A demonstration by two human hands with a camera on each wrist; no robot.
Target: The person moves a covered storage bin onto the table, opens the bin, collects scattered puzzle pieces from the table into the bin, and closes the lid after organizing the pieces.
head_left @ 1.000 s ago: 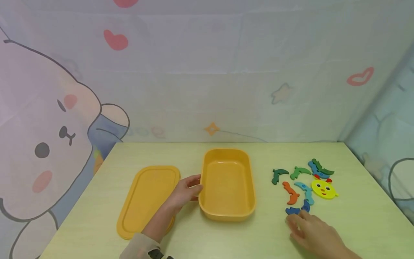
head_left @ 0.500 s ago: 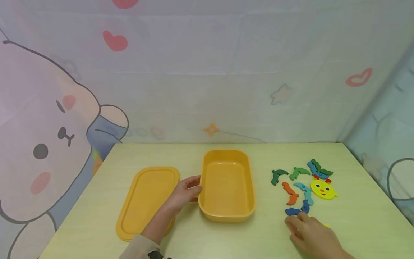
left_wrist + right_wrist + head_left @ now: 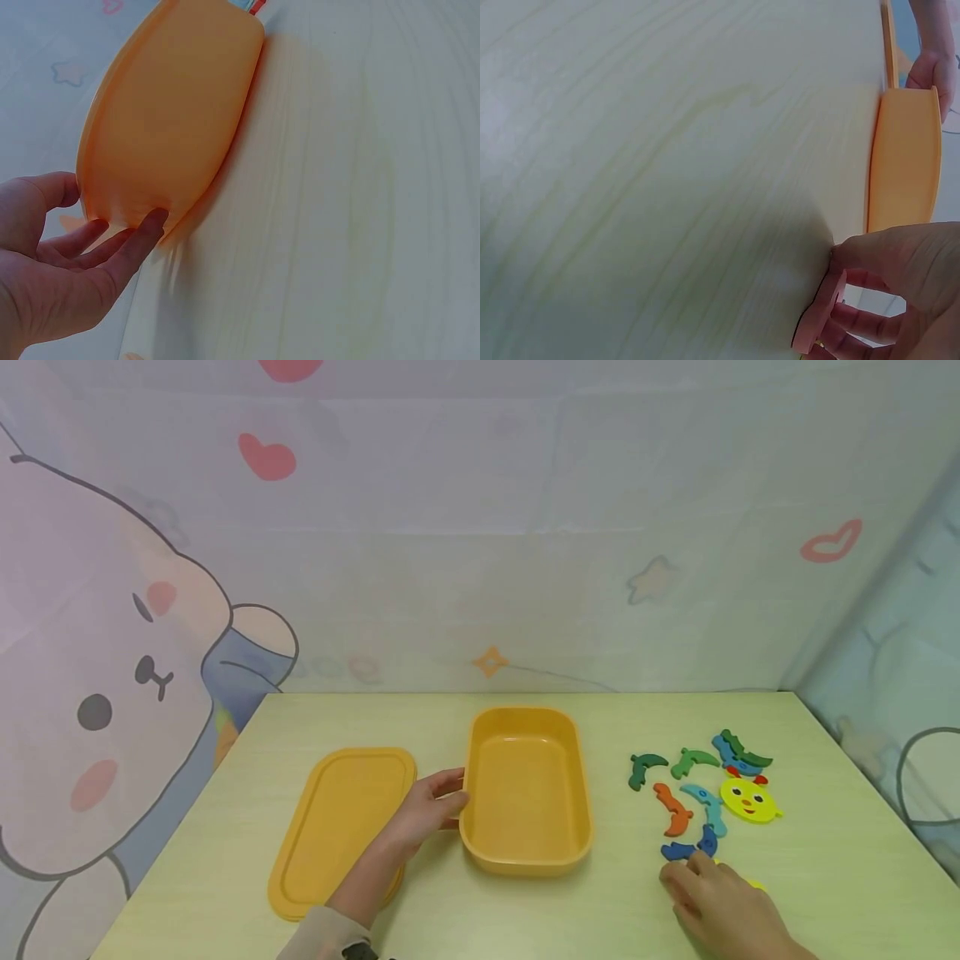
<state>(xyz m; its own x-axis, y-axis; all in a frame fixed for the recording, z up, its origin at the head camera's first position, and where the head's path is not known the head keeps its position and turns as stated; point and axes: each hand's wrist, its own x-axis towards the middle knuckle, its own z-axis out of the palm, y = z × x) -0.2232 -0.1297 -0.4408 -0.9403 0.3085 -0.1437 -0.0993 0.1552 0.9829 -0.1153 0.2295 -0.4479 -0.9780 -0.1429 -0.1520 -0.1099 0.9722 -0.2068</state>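
Note:
A yellow plastic box [image 3: 527, 793] stands on the table, its inside bare. My left hand [image 3: 426, 810] grips its left side, thumb at the rim and fingers against the outer wall, as the left wrist view shows on the box wall [image 3: 172, 112]. At the right front, my right hand [image 3: 726, 903] rests low over the table. In the right wrist view its thumb and fingers pinch a flat, wavy-edged red puzzle piece [image 3: 821, 311], hidden in the head view. Beside that hand lie dark blue pieces [image 3: 678, 851] and a mostly covered yellow piece [image 3: 757, 885].
A yellow lid [image 3: 341, 831] lies left of the box. On the right are an orange piece [image 3: 672, 810], a light blue piece [image 3: 707, 810], green pieces [image 3: 647, 770], a stacked blue and green pair [image 3: 738, 753] and a yellow smiling face piece [image 3: 751, 800].
My right hand has shifted slightly, and edges of a yellow piece now show behind its knuckles. My left hand and the box have stayed in place.

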